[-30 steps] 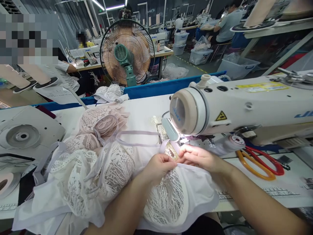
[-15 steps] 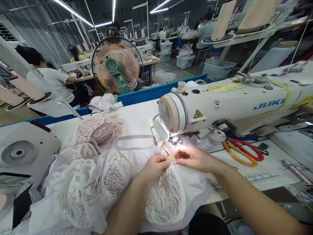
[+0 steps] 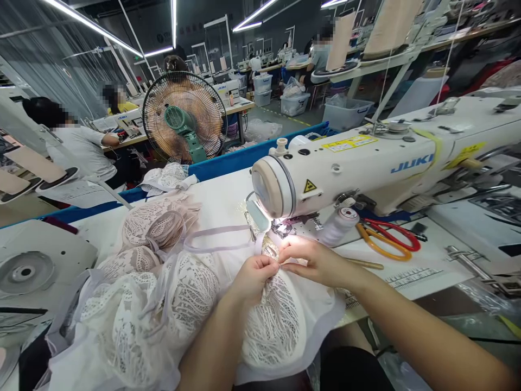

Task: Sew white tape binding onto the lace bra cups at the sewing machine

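A white lace bra (image 3: pixel 274 326) lies across the table's front edge, one cup facing up. My left hand (image 3: pixel 254 277) pinches the top edge of that cup between thumb and fingers. Close against it, my right hand (image 3: pixel 313 260) has its thumb and fingertips at the same edge, its other fingers bent. Just beyond my hands is the lit needle area of a sewing machine (image 3: pixel 317 174). A pale strap (image 3: pixel 220 239) loops over the table to the left of the needle. More lace bra pieces (image 3: pixel 122 315) are heaped beside my left forearm.
Scissors with orange and red handles (image 3: pixel 386 241) lie right of a white thread spool (image 3: pixel 337 225). Beige lace cups (image 3: pixel 157 220) sit at the left. Behind the blue table edging (image 3: pixel 232 157) stands a large fan (image 3: pixel 185 117). Co-workers sit at machines farther back.
My right hand has moved left, so the fingertips of both hands now meet at the cup's edge. The head view has turned slightly to the right.
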Tool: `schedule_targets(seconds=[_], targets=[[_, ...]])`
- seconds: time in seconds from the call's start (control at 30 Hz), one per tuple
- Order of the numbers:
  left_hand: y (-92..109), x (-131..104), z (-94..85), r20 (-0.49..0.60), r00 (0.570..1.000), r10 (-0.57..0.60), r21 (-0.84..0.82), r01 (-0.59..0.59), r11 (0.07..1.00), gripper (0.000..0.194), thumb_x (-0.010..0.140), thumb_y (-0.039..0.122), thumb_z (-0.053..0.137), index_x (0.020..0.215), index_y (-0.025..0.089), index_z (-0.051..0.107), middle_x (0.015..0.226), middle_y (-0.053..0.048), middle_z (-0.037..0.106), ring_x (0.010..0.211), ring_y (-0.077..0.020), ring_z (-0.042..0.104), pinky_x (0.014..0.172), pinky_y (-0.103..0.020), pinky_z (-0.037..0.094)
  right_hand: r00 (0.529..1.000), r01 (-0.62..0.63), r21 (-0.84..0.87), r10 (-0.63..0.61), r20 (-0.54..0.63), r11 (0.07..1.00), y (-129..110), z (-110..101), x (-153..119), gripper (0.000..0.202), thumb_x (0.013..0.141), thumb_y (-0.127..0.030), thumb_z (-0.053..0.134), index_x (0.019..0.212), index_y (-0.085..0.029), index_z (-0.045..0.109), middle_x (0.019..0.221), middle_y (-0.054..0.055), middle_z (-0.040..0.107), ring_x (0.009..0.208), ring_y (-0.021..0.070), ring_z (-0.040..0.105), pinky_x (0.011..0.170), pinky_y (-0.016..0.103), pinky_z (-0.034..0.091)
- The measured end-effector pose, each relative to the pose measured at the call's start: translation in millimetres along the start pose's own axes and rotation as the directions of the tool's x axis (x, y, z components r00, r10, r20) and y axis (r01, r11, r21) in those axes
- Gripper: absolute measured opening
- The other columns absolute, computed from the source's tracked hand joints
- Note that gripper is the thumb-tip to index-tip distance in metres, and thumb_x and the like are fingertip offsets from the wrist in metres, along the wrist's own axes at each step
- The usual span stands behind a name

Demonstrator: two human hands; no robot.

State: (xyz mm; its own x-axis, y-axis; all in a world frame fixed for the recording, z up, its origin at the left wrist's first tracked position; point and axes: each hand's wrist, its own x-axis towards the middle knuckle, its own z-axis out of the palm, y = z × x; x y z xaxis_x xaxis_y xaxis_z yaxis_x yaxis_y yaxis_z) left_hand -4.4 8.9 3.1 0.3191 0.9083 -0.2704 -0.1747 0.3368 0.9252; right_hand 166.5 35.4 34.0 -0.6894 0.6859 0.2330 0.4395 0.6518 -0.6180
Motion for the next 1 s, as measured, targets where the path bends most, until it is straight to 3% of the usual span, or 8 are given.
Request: schedule_targets(seconds=[0.1, 0.2, 0.3, 0.4, 0.5, 0.7, 0.87, 1.0], targets=[[1, -1, 0.6, -0.008, 1.000, 0.013, 0.018, -0.013, 1.000, 0.032, 0.058, 0.036, 0.068, 0.051, 0.014, 0.047, 0.047, 0.006, 0.033, 0.047, -0.0054, 0.024, 0.049, -0.023, 0.014, 0.999, 0.043, -0.038, -0.044, -0.027, 0.998, -4, 3, -2, 0.010, 0.080, -0.017, 0.049, 0.078, -0.018, 0.060, 0.083, 0.005, 0.057, 0.080, 0.0166, 0.050, 0.069, 0.029, 0.041], [1, -1, 0.7, -0.028, 0.999, 0.021, 0.021, -0.021, 1.000, 0.032, 0.057, 0.037, 0.069, 0.052, 0.014, 0.048, 0.046, 0.006, 0.033, 0.047, -0.0053, 0.024, 0.049, -0.023, 0.015, 0.980, 0.087, 0.025, -0.081, -0.183, 0.996, -5, 6, -6, 0.011, 0.083, -0.019, 0.047, 0.077, -0.019, 0.056, 0.087, 0.006, 0.058, 0.084, 0.0173, 0.051, 0.074, 0.033, 0.042], [-1, 0, 0.2, -0.020, 1.000, 0.010, 0.001, -0.010, 1.000, 0.031, 0.056, 0.036, 0.069, 0.051, 0.014, 0.048, 0.046, 0.006, 0.035, 0.046, -0.0053, 0.026, 0.049, -0.023, 0.016, 0.940, 0.010, 0.223, 0.067, -0.334, 0.975, -8, 7, -12, 0.013, 0.086, -0.026, 0.045, 0.077, -0.020, 0.052, 0.090, 0.006, 0.060, 0.086, 0.0164, 0.055, 0.075, 0.033, 0.046], [-1, 0, 0.1, -0.031, 1.000, -0.002, 0.008, 0.003, 1.000, 0.030, 0.056, 0.036, 0.069, 0.051, 0.014, 0.048, 0.046, 0.006, 0.036, 0.046, -0.0053, 0.027, 0.048, -0.023, 0.017, 0.909, -0.067, 0.466, 0.247, -0.335, 0.882, -14, 7, -18, 0.016, 0.088, -0.032, 0.041, 0.081, -0.020, 0.047, 0.089, 0.006, 0.060, 0.081, 0.0153, 0.058, 0.062, 0.028, 0.051], [0, 0, 0.5, -0.057, 0.998, -0.008, 0.030, 0.009, 1.000, 0.029, 0.055, 0.036, 0.069, 0.052, 0.014, 0.050, 0.045, 0.006, 0.035, 0.045, -0.0052, 0.027, 0.047, -0.023, 0.015, 0.886, -0.032, 0.561, 0.283, -0.367, 0.827, -20, 6, -23, 0.015, 0.090, -0.032, 0.037, 0.083, -0.020, 0.043, 0.073, 0.001, 0.057, 0.066, 0.0119, 0.059, 0.056, 0.026, 0.051], [-3, 1, -0.8, -0.035, 0.999, -0.023, 0.007, 0.023, 1.000, 0.027, 0.057, 0.033, 0.067, 0.053, 0.014, 0.048, 0.047, 0.005, 0.038, 0.045, -0.0052, 0.029, 0.048, -0.022, 0.018, 0.780, 0.018, 0.344, 0.202, -0.593, 0.939, -32, 1, -44, 0.008, 0.090, -0.026, 0.040, 0.084, -0.022, 0.045, 0.058, -0.005, 0.047, 0.060, 0.0105, 0.055, 0.062, 0.027, 0.051], [-3, 0, -1.5, -0.033, 0.999, -0.024, 0.009, 0.024, 1.000, 0.029, 0.058, 0.033, 0.068, 0.053, 0.014, 0.047, 0.048, 0.005, 0.037, 0.046, -0.0049, 0.028, 0.048, -0.022, 0.019, 0.730, -0.003, 0.211, 0.146, -0.668, 0.978, -50, -12, -58, 0.013, 0.087, -0.028, 0.043, 0.077, -0.023, 0.050, 0.058, -0.003, 0.050, 0.061, 0.0126, 0.055, 0.076, 0.033, 0.051], [0, -1, -0.2, -0.026, 1.000, -0.012, 0.013, 0.013, 1.000, 0.030, 0.057, 0.035, 0.069, 0.053, 0.013, 0.049, 0.049, 0.005, 0.038, 0.048, -0.0053, 0.029, 0.049, -0.022, 0.020, 0.694, -0.114, 0.103, 0.153, -0.703, 0.988, -62, -24, -64, 0.028, 0.087, -0.034, 0.040, 0.063, -0.025, 0.049, 0.049, -0.002, 0.046, 0.051, 0.0150, 0.053, 0.082, 0.039, 0.048]])
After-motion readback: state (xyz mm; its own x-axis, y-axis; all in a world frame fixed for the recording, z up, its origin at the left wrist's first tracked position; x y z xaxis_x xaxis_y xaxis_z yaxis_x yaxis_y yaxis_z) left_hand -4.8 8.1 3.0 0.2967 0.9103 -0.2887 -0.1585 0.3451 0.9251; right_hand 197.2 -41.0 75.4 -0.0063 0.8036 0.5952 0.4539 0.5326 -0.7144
